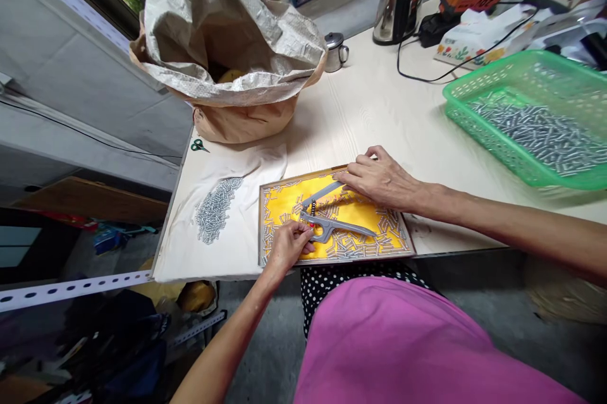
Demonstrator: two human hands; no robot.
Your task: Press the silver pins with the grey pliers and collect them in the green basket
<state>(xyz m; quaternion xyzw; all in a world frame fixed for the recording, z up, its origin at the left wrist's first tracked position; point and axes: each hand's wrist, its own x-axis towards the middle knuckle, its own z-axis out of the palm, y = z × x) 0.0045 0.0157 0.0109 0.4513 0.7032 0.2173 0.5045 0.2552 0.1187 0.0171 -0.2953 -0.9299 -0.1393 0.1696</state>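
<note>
A shallow framed tray [262, 227] with a yellow bottom lies at the table's front edge, strewn with small metal springs or pins [348, 244]. On it rests a grey hand tool [351, 225] with two long arms spread apart and a dark coil between them. My left hand [290, 243] pinches at the tool's lower left end, beside a small red part; what is between the fingertips is too small to name. My right hand [379, 177] is closed with curled fingers over the tray's back edge, at the end of the tool's upper arm.
A pile of small metal pieces [218, 211] lies on white cloth at left, near green scissors [199, 145]. Behind stands a large open sack [246, 116]. A green basket [502, 160] of metal pieces is at right; a cup [334, 53] and kettle [399, 2] stand behind.
</note>
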